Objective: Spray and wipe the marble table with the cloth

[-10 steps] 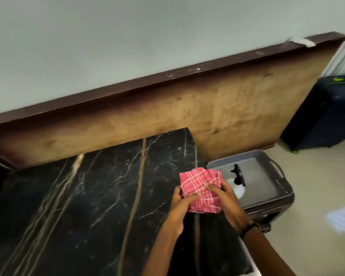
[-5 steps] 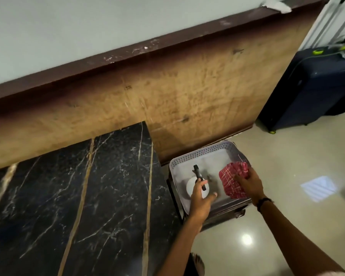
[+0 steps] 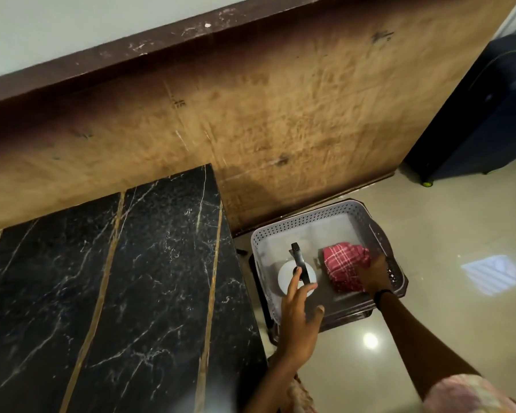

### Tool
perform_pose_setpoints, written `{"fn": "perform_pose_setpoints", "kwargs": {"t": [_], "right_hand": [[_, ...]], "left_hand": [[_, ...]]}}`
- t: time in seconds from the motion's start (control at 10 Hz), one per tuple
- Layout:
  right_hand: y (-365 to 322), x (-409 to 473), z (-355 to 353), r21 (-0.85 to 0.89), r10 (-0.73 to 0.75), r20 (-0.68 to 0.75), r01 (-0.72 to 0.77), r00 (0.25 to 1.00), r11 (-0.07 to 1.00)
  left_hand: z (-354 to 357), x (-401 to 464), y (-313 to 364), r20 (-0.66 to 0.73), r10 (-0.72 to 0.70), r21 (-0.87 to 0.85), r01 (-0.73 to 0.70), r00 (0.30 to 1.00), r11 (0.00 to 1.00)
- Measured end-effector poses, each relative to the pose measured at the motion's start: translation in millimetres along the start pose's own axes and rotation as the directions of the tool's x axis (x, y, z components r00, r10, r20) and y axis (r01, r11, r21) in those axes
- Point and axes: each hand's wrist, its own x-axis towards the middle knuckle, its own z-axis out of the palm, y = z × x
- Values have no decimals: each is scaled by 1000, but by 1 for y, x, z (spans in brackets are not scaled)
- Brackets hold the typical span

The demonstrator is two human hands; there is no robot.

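The black marble table (image 3: 131,278) with gold veins fills the lower left. To its right a grey perforated basket (image 3: 310,214) sits on a low dark stand. Inside it a white spray bottle (image 3: 284,277) with a black trigger head stands upright. My left hand (image 3: 298,323) hovers over the bottle with spread fingers, its fingertips touching the trigger head and the thumb held out. A folded red checked cloth (image 3: 343,260) lies on the basket floor at the right. My right hand (image 3: 374,275) rests on its near edge with the fingers curled onto it.
A tall wooden panel (image 3: 280,129) with a dark top edge stands behind the table and basket. A dark blue suitcase (image 3: 489,114) stands at the far right on the glossy beige floor (image 3: 444,293). The basket is close to the table's right edge.
Both hands left the table with the cloth. The right hand lowered the cloth into the basket; the left went to the spray bottle and has now spread its fingers. The view swung right.
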Motion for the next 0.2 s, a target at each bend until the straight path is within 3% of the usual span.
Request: {"fn": "perform_pose_setpoints", "kwargs": {"t": [0.1,0.2], "right_hand": [[-33,-45,-5,-41,-87,-83,83,993,996],[-58,-86,1,67,-285,-83,291,955,954]], "left_hand": [[-6,-6,0,5,-35,-24,35,999,999],[-25,-16,4,-44,9,-54,-11,999,998]]}}
